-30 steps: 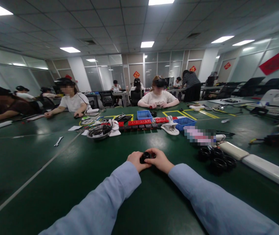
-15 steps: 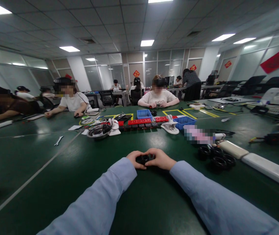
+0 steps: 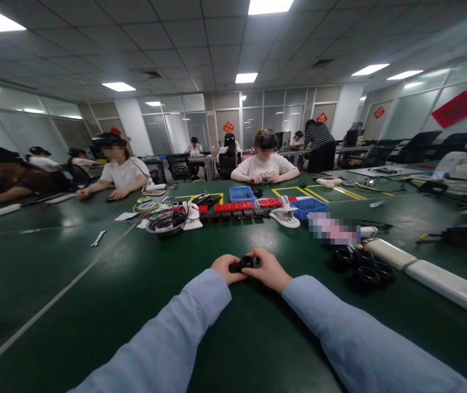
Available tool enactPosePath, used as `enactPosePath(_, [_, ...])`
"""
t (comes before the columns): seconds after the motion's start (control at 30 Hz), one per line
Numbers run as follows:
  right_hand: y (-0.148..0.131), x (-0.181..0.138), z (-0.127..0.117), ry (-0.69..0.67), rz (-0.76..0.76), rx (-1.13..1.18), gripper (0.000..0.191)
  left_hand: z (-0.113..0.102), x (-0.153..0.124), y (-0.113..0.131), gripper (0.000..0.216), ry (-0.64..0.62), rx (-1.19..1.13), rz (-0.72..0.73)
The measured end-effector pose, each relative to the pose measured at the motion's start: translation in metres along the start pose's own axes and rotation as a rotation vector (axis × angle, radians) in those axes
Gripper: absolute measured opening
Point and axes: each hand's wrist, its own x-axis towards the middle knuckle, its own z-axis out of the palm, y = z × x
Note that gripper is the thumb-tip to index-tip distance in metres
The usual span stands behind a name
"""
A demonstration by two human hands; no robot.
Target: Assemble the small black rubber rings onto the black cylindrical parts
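Note:
Between my hands is a small round black part [image 3: 247, 262] with a ring-like rim, low over the green table [image 3: 241, 338]. My left hand [image 3: 228, 268] is closed on its left side, thumb toward me. From the right, my right hand [image 3: 269, 269] grips the same part between thumb and fingers. My fingers cover much of it, so its exact kind cannot be made out. Several similar black ring-shaped parts [image 3: 366, 267] lie in a cluster to the right of my right hand.
A long white case [image 3: 450, 284] and a cream one [image 3: 389, 252] lie at right. Ahead are red blocks [image 3: 233, 207], blue trays [image 3: 310, 207], a white clamp [image 3: 285, 214] and a bowl of cables [image 3: 165, 224]. A wrench [image 3: 98, 238] lies left. Co-workers sit across the table.
Both hands still hold the black part, which now shows its round rim more plainly between them. My right fingers have shifted slightly. The view has tilted a little.

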Motion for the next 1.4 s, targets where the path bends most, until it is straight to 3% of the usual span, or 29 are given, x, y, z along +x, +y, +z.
enactPosePath(0.17, [-0.007, -0.002, 0.000, 0.021, -0.020, -0.061, 0.023, 0.007, 0.001, 0.007, 0.039, 0.051, 0.199, -0.043])
enactPosePath(0.4, [-0.006, 0.006, -0.014, -0.274, -0.015, 0.089, 0.033, 0.003, 0.008, -0.008, 0.043, -0.159, 0.008, 0.108])
enactPosePath(0.53, [-0.006, 0.005, -0.013, -0.248, -0.014, 0.085, 0.033, 0.002, 0.007, -0.012, 0.044, -0.137, -0.011, 0.134])
enactPosePath(0.67, [-0.003, 0.004, -0.009, -0.188, -0.024, 0.068, 0.033, -0.001, 0.005, -0.008, 0.055, -0.084, -0.072, 0.069])
enactPosePath(0.8, [0.002, 0.005, -0.008, -0.108, -0.027, 0.033, 0.033, -0.004, 0.004, -0.005, 0.041, -0.001, -0.055, -0.045])
enactPosePath(0.93, [0.003, 0.004, -0.008, -0.055, -0.069, -0.046, 0.027, -0.003, 0.003, -0.003, 0.028, 0.011, -0.064, -0.064])
enactPosePath(1.13, [-0.003, -0.001, -0.002, 0.029, -0.050, -0.105, 0.023, 0.003, 0.000, 0.008, 0.038, 0.048, 0.052, -0.029])
enactPosePath(1.27, [-0.005, 0.001, -0.003, -0.019, -0.018, -0.035, 0.026, 0.007, -0.001, 0.012, 0.035, 0.086, 0.162, -0.080])
enactPosePath(1.4, [-0.002, 0.005, -0.010, -0.191, 0.038, 0.111, 0.035, 0.003, 0.002, 0.005, 0.038, -0.032, 0.053, -0.038])
